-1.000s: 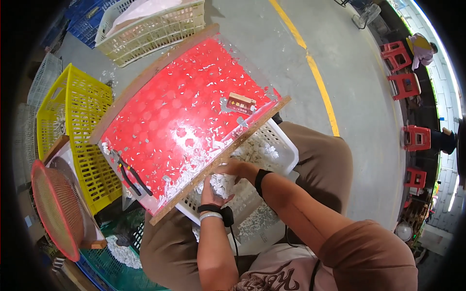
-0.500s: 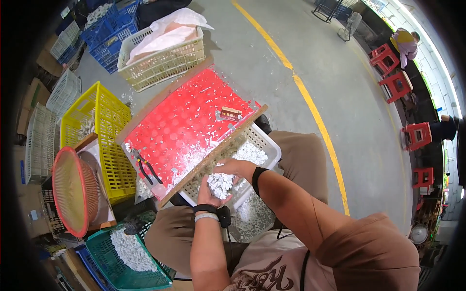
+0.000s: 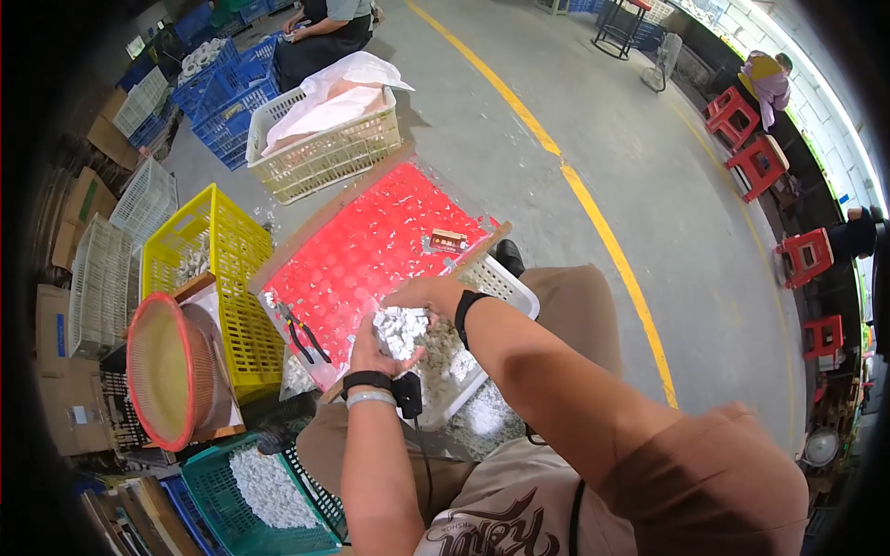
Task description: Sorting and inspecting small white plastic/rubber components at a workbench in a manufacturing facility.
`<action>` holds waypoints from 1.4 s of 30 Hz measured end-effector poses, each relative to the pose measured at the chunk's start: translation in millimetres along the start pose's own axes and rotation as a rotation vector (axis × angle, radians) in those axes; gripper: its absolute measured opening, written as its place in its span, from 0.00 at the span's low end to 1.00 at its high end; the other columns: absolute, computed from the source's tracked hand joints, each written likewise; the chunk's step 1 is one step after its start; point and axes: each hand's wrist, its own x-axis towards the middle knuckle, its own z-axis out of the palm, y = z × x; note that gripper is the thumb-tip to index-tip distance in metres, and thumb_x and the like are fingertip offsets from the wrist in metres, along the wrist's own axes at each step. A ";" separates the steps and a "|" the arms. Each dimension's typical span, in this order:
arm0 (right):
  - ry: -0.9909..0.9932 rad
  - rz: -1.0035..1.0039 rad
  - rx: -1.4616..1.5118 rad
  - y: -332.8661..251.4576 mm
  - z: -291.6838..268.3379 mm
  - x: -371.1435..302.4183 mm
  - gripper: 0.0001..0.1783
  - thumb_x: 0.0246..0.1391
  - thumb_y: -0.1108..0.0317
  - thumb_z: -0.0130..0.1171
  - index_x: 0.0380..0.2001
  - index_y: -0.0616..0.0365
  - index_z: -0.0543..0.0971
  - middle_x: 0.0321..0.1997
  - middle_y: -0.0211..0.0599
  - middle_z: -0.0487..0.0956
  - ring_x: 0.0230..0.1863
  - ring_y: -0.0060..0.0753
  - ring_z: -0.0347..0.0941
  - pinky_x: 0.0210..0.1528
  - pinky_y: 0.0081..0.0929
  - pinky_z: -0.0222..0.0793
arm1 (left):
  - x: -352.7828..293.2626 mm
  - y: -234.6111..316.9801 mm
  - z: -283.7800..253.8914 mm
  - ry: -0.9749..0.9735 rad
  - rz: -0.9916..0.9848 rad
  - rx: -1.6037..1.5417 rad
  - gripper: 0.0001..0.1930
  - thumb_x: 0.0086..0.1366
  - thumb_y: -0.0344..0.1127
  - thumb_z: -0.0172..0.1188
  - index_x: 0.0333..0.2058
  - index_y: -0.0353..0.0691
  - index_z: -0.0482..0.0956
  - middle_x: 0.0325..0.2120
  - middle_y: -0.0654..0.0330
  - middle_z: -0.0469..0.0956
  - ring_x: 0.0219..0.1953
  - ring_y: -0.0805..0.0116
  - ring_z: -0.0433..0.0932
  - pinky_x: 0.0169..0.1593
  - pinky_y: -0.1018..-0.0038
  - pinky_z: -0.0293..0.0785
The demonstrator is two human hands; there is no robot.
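Observation:
Both my hands cup a heap of small white pieces (image 3: 400, 332) over the near edge of a red board (image 3: 357, 246). My left hand (image 3: 371, 354) curls under and around the heap from the left. From the right, my right hand (image 3: 425, 295) closes over its far side, with some fingers hidden. More small white bits lie scattered on the board. Black-and-yellow pliers (image 3: 304, 335) rest at its left side, and a small brown-red packet (image 3: 449, 241) lies near its right corner. Below the board, a white basket (image 3: 505, 283) holds more white pieces.
To the left stand a yellow crate (image 3: 243, 324), an orange-rimmed round sieve (image 3: 167, 371) and a green basket (image 3: 209, 477) of white pieces. A cream crate (image 3: 324, 162) sits beyond the board. Another person (image 3: 324, 42) sits at the back, near blue crates (image 3: 236, 102). Red stools (image 3: 760, 167) line the right.
My hands have lifted the white pieces from above the white basket up and left to the board's edge. The view has shifted, showing more of the person at the back.

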 end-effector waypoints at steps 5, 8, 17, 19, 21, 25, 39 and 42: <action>-0.060 -0.089 0.155 -26.8 -13.3 45.6 0.25 0.50 0.50 0.57 0.46 0.55 0.72 0.39 0.35 0.78 0.33 0.31 0.77 0.31 0.38 0.76 | 29.7 48.6 -8.1 0.063 0.061 -0.026 0.19 0.60 0.57 0.49 0.44 0.55 0.75 0.43 0.64 0.77 0.47 0.58 0.73 0.50 0.47 0.62; 0.153 -0.209 0.092 -12.9 -38.0 80.9 0.27 0.49 0.49 0.58 0.47 0.55 0.72 0.42 0.37 0.77 0.40 0.30 0.75 0.35 0.37 0.74 | 75.7 59.3 -9.3 -0.030 0.104 0.003 0.19 0.62 0.56 0.49 0.47 0.55 0.72 0.44 0.65 0.76 0.47 0.57 0.72 0.50 0.44 0.61; 0.233 -0.003 0.223 -66.3 3.2 90.5 0.34 0.54 0.49 0.50 0.60 0.57 0.64 0.62 0.46 0.66 0.61 0.41 0.64 0.55 0.41 0.64 | 75.4 80.1 -71.3 0.139 0.270 0.121 0.28 0.63 0.54 0.48 0.59 0.53 0.57 0.55 0.61 0.61 0.55 0.58 0.61 0.46 0.37 0.62; 0.373 -0.230 -0.048 -35.8 -51.6 102.9 0.33 0.53 0.51 0.51 0.59 0.58 0.65 0.59 0.47 0.68 0.59 0.40 0.66 0.55 0.37 0.65 | 88.0 68.7 -27.9 0.253 0.306 0.251 0.19 0.61 0.55 0.50 0.42 0.48 0.72 0.35 0.64 0.71 0.38 0.61 0.68 0.41 0.52 0.66; 0.455 -0.465 -0.335 -23.7 -83.7 101.1 0.31 0.53 0.53 0.51 0.57 0.59 0.66 0.57 0.49 0.70 0.57 0.40 0.68 0.54 0.34 0.66 | 107.2 65.4 -41.0 0.286 0.495 0.417 0.17 0.61 0.51 0.50 0.40 0.45 0.73 0.34 0.62 0.72 0.36 0.60 0.69 0.40 0.55 0.66; 0.518 -0.259 -0.969 -12.0 -78.9 71.6 0.19 0.52 0.71 0.48 0.48 0.60 0.73 0.44 0.51 0.77 0.44 0.48 0.76 0.45 0.37 0.72 | 81.3 74.0 -125.4 0.821 1.004 1.080 0.23 0.60 0.40 0.51 0.48 0.27 0.70 0.47 0.43 0.72 0.49 0.45 0.70 0.55 0.63 0.63; 0.834 0.091 -1.075 59.3 -119.7 68.0 0.29 0.56 0.59 0.44 0.55 0.71 0.63 0.61 0.55 0.58 0.63 0.48 0.55 0.61 0.57 0.50 | 110.2 75.1 -105.6 0.539 0.888 1.301 0.20 0.58 0.36 0.51 0.46 0.28 0.70 0.40 0.41 0.74 0.44 0.44 0.72 0.48 0.61 0.67; 0.693 0.189 -1.170 5.6 -96.7 76.8 0.29 0.53 0.61 0.50 0.55 0.67 0.65 0.59 0.52 0.60 0.60 0.48 0.58 0.62 0.53 0.50 | 98.6 66.5 -104.1 0.660 1.027 1.286 0.21 0.57 0.34 0.54 0.47 0.27 0.69 0.44 0.41 0.72 0.47 0.46 0.71 0.50 0.62 0.66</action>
